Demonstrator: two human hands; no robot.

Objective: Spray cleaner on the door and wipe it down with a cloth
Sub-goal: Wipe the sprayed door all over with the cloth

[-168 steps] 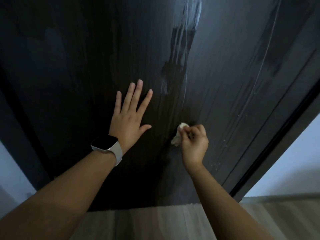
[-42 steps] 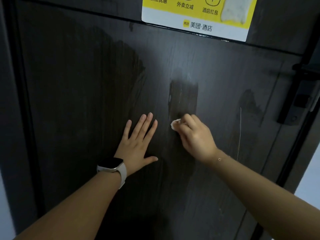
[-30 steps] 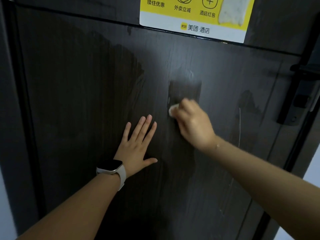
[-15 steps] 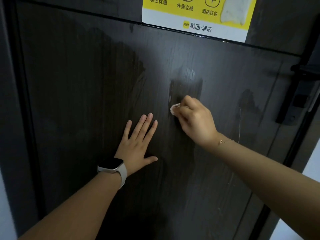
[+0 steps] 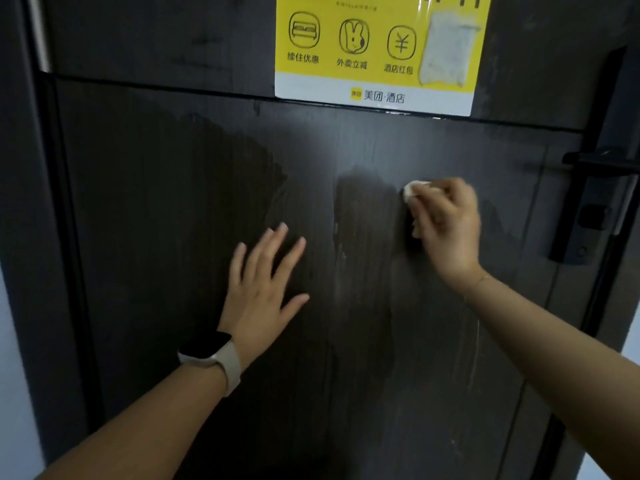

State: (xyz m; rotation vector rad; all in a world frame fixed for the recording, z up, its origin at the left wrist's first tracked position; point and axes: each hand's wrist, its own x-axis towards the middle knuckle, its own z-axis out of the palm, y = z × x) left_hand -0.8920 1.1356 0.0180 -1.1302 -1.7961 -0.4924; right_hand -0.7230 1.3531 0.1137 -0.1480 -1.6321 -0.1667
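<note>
A dark wood-grain door (image 5: 166,209) fills the view, with darker wet patches at its left and centre. My right hand (image 5: 446,223) is closed around a small white cloth (image 5: 414,190) and presses it against the door, right of the central wet streak. Only the cloth's top edge shows above my fingers. My left hand (image 5: 263,289) lies flat on the door with fingers spread, a watch on its wrist. No spray bottle is in view.
A yellow and white sticker (image 5: 377,50) is stuck on the upper door panel. A black lever handle and lock plate (image 5: 588,206) sit at the right edge. The door frame (image 5: 24,202) runs down the left side.
My right hand has slid the cloth up and to the right across the door, toward the handle side. The left hand stays flat in about the same place.
</note>
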